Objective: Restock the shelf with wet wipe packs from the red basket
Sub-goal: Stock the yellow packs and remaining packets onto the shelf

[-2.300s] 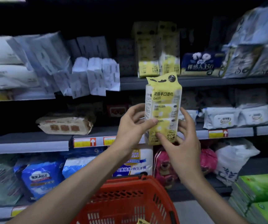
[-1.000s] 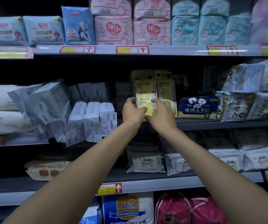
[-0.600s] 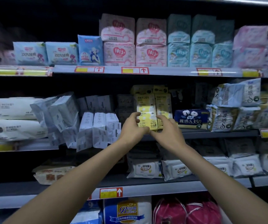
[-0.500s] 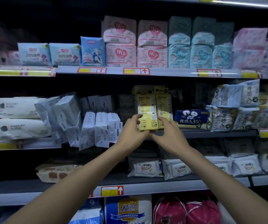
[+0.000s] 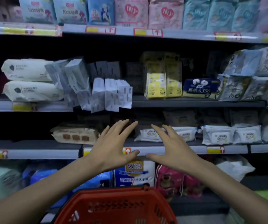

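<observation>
A yellow wet wipe pack (image 5: 156,85) stands upright at the front of the middle shelf (image 5: 194,103), beside another yellow pack (image 5: 173,83) and with more behind. My left hand (image 5: 114,148) and my right hand (image 5: 172,148) hover side by side below that shelf, fingers spread, holding nothing. Both are in front of the lower shelf's edge. The red basket (image 5: 117,206) sits below my hands at the bottom of the view; its inside is blurred and mostly cut off.
White boxed packs (image 5: 110,94) lean over the middle shelf's edge to the left. A dark blue tissue pack (image 5: 199,88) sits right of the yellow packs. White flat wipe packs (image 5: 217,135) line the lower shelf. Pink and blue packs fill the top shelf.
Both hands have let go of the yellow pack, which stays on the middle shelf. They have dropped down and back toward the basket, fingers spread. The view has tilted down, showing the basket again.
</observation>
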`<state>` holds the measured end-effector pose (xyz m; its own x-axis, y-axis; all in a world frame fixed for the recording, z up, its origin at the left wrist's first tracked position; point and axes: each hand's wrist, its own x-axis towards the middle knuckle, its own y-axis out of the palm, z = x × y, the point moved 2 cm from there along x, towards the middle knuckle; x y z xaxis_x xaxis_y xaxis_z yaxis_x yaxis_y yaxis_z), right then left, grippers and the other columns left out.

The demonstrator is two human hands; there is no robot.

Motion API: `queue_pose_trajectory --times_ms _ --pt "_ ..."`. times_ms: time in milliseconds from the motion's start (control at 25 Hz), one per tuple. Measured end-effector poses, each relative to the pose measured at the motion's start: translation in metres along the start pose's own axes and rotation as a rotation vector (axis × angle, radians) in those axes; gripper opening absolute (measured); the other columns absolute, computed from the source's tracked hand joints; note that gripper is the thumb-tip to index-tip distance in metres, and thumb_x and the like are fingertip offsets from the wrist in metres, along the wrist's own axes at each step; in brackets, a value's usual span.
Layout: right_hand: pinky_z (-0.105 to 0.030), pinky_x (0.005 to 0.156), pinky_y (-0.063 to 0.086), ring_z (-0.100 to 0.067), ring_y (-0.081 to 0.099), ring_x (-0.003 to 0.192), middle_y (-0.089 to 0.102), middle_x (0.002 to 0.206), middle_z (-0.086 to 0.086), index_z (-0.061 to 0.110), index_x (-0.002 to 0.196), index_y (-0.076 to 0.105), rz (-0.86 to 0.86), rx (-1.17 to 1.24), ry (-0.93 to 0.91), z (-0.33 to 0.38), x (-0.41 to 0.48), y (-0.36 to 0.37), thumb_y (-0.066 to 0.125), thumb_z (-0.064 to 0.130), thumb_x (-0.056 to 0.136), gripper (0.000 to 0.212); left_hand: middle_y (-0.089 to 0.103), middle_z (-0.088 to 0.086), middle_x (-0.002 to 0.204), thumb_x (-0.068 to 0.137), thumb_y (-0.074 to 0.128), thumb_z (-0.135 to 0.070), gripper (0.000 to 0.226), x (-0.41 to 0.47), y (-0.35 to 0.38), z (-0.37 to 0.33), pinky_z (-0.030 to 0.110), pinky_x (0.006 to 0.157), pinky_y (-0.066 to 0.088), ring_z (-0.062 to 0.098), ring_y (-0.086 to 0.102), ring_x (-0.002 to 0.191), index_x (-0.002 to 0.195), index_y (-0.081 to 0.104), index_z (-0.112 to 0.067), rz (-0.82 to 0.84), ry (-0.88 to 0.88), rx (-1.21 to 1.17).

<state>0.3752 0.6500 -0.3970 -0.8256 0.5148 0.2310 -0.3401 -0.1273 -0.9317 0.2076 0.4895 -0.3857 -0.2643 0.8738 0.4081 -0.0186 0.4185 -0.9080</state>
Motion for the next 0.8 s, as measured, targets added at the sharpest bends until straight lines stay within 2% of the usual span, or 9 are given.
queue_pose_trajectory --times_ms 160,280,360,480,600,680,800 --pt "-0.04 0.122 0.028 -0.024 0.016 0.158 0.008 0.171 -0.001 0.046 0.163 0.0 0.083 -0.01 -0.068 0.005 -0.023 0.051 0.063 0.079 0.08 0.109 0.014 -0.005 0.174 0.083 0.034 -0.082 0.096 -0.046 0.035 0.033 0.048 0.128 0.023 0.02 0.014 0.161 0.166 0.005 -0.043 0.088 -0.052 0.007" --pt "-0.036 0.121 0.028 -0.022 0.02 0.156 0.012 0.169 0.003 0.046 0.163 -0.002 0.212 0.018 -0.092 0.001 -0.035 0.101 0.069 0.069 0.084 0.109 0.021 -0.004 0.172 0.086 0.043 -0.078 0.094 -0.08 0.07 0.056 0.046 0.126 0.026 0.021 0.023 0.158 0.166 0.012 -0.041 0.153 -0.115 -0.011" --pt "-0.036 0.12 0.031 -0.023 0.023 0.155 0.015 0.167 0.001 0.047 0.162 -0.005 0.311 0.01 -0.106 -0.004 -0.04 0.138 0.071 0.067 0.084 0.11 0.025 -0.005 0.17 0.089 0.052 -0.073 0.092 -0.101 0.098 0.07 0.044 0.123 0.029 0.019 0.027 0.156 0.166 0.014 -0.04 0.212 -0.157 -0.029" --pt "-0.037 0.12 0.034 -0.027 0.027 0.152 0.021 0.164 -0.005 0.039 0.164 0.0 0.452 -0.048 -0.122 -0.016 -0.047 0.2 0.073 0.059 0.084 0.11 0.037 -0.005 0.163 0.088 0.053 -0.073 0.09 -0.127 0.141 0.085 0.042 0.116 0.04 0.022 0.041 0.147 0.165 0.021 -0.037 0.292 -0.212 -0.058" --pt "-0.045 0.115 0.041 -0.034 0.034 0.146 0.027 0.158 -0.011 0.033 0.165 0.005 0.6 -0.108 -0.118 -0.026 -0.056 0.259 0.077 0.053 0.082 0.111 0.042 -0.004 0.159 0.09 0.053 -0.071 0.088 -0.147 0.179 0.092 0.043 0.109 0.048 0.025 0.048 0.141 0.164 0.022 -0.035 0.39 -0.268 -0.106" --pt "-0.045 0.109 0.046 -0.038 0.041 0.139 0.033 0.152 -0.014 0.029 0.164 0.013 0.74 -0.147 -0.107 -0.036 -0.061 0.297 0.079 0.046 0.082 0.107 0.043 -0.003 0.158 0.089 0.049 -0.071 0.088 -0.157 0.203 0.094 0.043 0.109 0.046 0.027 0.049 0.141 0.164 0.023 -0.033 0.442 -0.281 -0.108" --pt "-0.04 0.101 0.05 -0.038 0.049 0.134 0.037 0.153 -0.014 0.024 0.16 0.028 0.907 -0.205 -0.112 -0.048 -0.069 0.344 0.076 0.04 0.089 0.087 0.044 -0.002 0.157 0.089 0.051 -0.067 0.088 -0.168 0.235 0.095 0.043 0.112 0.043 0.027 0.046 0.144 0.164 0.025 -0.032 0.551 -0.284 -0.091"
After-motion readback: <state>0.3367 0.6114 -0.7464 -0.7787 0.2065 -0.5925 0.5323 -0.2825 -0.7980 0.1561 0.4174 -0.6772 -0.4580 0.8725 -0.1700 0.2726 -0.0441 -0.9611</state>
